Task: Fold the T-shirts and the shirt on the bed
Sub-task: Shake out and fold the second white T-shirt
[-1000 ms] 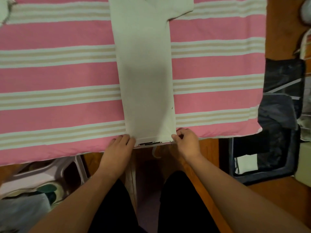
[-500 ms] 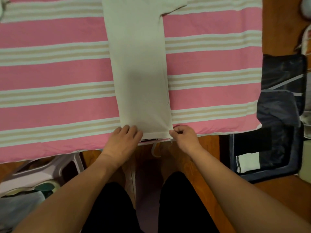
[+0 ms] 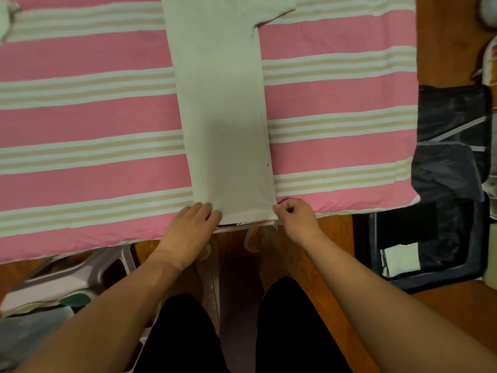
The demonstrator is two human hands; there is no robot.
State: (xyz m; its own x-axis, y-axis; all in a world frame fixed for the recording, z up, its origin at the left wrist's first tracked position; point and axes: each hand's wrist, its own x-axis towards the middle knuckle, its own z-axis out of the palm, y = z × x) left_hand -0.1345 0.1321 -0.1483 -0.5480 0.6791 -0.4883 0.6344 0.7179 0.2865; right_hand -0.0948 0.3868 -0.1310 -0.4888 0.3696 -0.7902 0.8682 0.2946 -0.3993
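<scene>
We see the pale cream T-shirt (image 3: 223, 109), folded into a long strip, lying on the pink striped bed (image 3: 80, 125); our left hand (image 3: 192, 224) and right hand (image 3: 295, 219) pinch its near hem corners.

— What colours do I have on the bed (image 3: 80, 125)?

— I see a pink cover with bands of white and beige stripes. The T-shirt (image 3: 223, 103) on it is plain pale cream, with no print.

— And around it?

— I see a reddish-brown wood floor (image 3: 336, 238), a dark navy bag (image 3: 451, 157) with what may be grey strips, and black trousers (image 3: 290, 332).
</scene>
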